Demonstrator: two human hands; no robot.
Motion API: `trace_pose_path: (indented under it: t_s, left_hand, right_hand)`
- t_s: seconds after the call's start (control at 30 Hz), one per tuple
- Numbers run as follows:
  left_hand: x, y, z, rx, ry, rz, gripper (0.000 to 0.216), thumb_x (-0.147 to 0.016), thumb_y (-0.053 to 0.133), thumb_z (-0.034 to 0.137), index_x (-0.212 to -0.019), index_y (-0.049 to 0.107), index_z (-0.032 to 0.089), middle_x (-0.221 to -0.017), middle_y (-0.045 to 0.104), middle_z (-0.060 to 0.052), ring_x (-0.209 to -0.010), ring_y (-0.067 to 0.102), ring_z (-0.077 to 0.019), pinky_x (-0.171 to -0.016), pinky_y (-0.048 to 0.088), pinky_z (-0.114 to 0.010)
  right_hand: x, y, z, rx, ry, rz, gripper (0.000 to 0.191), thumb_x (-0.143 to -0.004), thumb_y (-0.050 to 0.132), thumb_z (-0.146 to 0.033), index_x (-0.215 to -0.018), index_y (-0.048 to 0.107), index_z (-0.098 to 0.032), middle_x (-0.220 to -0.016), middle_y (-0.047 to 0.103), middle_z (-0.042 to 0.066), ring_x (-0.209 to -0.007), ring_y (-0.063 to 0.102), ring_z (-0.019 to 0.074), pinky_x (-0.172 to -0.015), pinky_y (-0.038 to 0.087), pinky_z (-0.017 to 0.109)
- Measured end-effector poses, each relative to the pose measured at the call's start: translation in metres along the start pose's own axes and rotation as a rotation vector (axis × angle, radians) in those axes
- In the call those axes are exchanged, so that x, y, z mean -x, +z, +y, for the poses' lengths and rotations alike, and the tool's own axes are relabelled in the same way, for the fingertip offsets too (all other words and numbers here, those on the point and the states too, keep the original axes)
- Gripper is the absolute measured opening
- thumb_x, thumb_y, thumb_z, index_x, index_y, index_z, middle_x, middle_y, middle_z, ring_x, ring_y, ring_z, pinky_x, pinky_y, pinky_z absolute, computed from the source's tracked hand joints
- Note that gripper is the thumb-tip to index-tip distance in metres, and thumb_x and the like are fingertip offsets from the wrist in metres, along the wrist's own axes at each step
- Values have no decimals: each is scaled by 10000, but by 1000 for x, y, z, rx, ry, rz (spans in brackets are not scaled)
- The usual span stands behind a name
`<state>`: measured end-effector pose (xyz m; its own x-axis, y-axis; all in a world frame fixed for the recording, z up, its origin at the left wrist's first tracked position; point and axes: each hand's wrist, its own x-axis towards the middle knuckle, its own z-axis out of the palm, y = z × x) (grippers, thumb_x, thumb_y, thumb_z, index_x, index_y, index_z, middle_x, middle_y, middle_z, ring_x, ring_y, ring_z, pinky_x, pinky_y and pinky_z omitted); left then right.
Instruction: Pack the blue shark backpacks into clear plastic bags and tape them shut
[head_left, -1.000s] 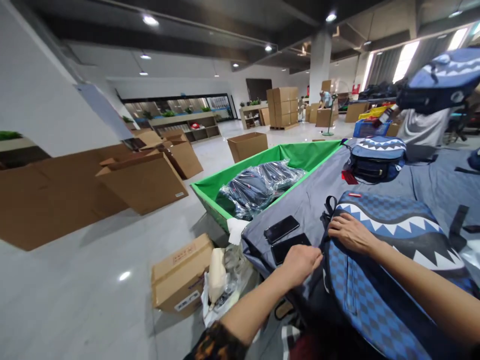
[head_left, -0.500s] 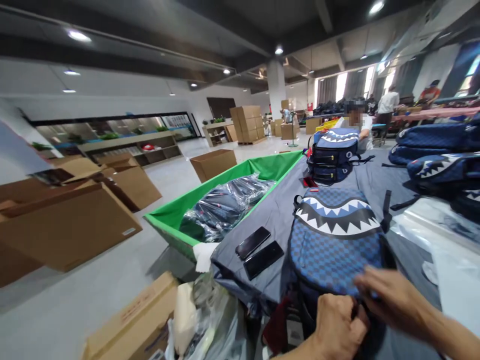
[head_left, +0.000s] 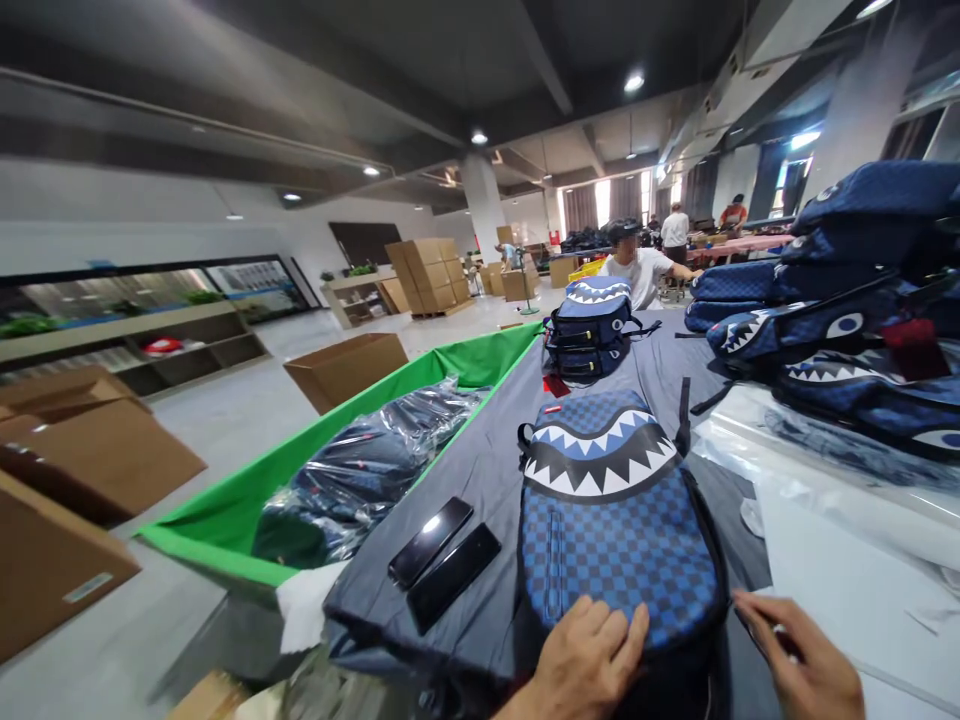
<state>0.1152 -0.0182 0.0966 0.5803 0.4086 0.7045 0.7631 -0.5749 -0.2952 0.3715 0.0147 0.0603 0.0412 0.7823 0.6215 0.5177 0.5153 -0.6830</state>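
A blue checkered backpack [head_left: 615, 520] with a shark-mouth print lies flat on the grey cloth-covered table [head_left: 495, 470], its top pointing away from me. My left hand [head_left: 589, 668] rests palm down on its near bottom edge. My right hand [head_left: 806, 665] sits at the pack's near right corner, fingers spread against the edge. Two dark phones [head_left: 442, 560] lie side by side on the cloth just left of the backpack.
A green-lined bin [head_left: 225, 520] left of the table holds plastic-wrapped bags [head_left: 360, 470]. Another shark backpack [head_left: 592, 325] stands farther up the table; more are stacked at right [head_left: 847, 320] over clear plastic sheeting [head_left: 840, 500]. A seated person [head_left: 637, 265] works beyond. Cardboard boxes [head_left: 82, 470] cover the floor at left.
The view has swung right and the backpack now lies straight before me. Both hands have slid from its upper left side down to its near bottom edge.
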Motion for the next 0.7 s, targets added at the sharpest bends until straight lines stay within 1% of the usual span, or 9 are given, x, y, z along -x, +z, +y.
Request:
trace_pose_path:
  t_s: [0.07, 0.13, 0.23, 0.33, 0.4, 0.47, 0.57, 0.6, 0.7]
  left_hand:
    - [7, 7, 6, -19, 35, 104, 263, -1021, 454, 182, -1078, 694, 92, -636, 536, 26, -531, 478, -127, -534, 349, -305]
    - [10, 13, 13, -55, 38, 178, 291, -1015, 430, 127, -1031, 719, 100, -599, 493, 33, -499, 439, -121, -512, 307, -311]
    - [8, 13, 11, -53, 46, 161, 370, -1063, 373, 229, -1047, 729, 127, -608, 509, 27, -515, 472, -132, -546, 347, -310]
    - [0, 6, 0, -3, -68, 102, 375, -1065, 400, 358, -1128, 705, 150, -681, 586, 1, -615, 568, -162, -681, 457, -323]
    - [-2, 2, 0, 47, -176, 109, 300, -1016, 532, 342, -1179, 677, 137, -754, 637, -24, -706, 624, -176, -768, 500, -339]
    - [4, 3, 8, 135, -167, 160, 268, -976, 579, 273, -1171, 667, 112, -803, 674, -51, -758, 659, -179, -799, 527, -333]
    - [27, 18, 32, 220, -90, 195, 300, -1022, 436, 293, -1040, 681, 122, -772, 698, -59, -700, 684, -165, -709, 554, -278]
    - [35, 26, 40, 217, -92, 183, 346, -1039, 388, 314, -987, 681, 138, -742, 696, -52, -658, 683, -157, -645, 548, -255]
    - [50, 53, 57, 169, -142, 99, 305, -1027, 437, 292, -851, 662, 186, -686, 687, -21, -528, 649, -121, -467, 464, -204]
  right_hand:
    - [-37, 2, 14, 42, 2, 39, 271, -937, 594, -527, -942, 728, -292, -910, 758, 40, -785, 729, 234, -620, 613, 308]
    - [-79, 17, 28, 68, -28, 46, 432, -957, 505, -622, -896, 716, -251, -882, 747, 68, -763, 709, 223, -655, 597, 324]
    - [-131, 47, 44, 123, -26, 39, 605, -947, 369, -741, -853, 669, -224, -845, 718, 98, -696, 675, 221, -677, 581, 360]
    - [-140, 60, 52, 169, 35, 22, 593, -947, 367, -724, -1014, 639, -201, -824, 696, 92, -676, 664, 236, -657, 567, 381]
    - [-116, 52, 51, 198, 84, 23, 557, -960, 398, -657, -1175, 588, -180, -877, 692, 95, -682, 660, 243, -645, 559, 391]
    - [-72, 35, 44, 214, 107, 16, 439, -977, 426, -557, -1191, 571, -202, -907, 681, 79, -684, 656, 228, -666, 565, 384]
    - [10, 12, 30, 186, 34, -32, 170, -990, 445, -354, -1052, 578, -269, -838, 667, 23, -705, 678, 190, -707, 582, 318]
    - [36, 11, 27, 173, -10, -77, 157, -974, 463, -283, -1092, 566, -283, -890, 688, 26, -765, 703, 187, -724, 590, 299]
    - [89, 33, 25, 189, -35, -180, 499, -840, 499, -171, -1329, 470, -263, -1155, 689, 87, -1037, 709, 221, -864, 602, 321]
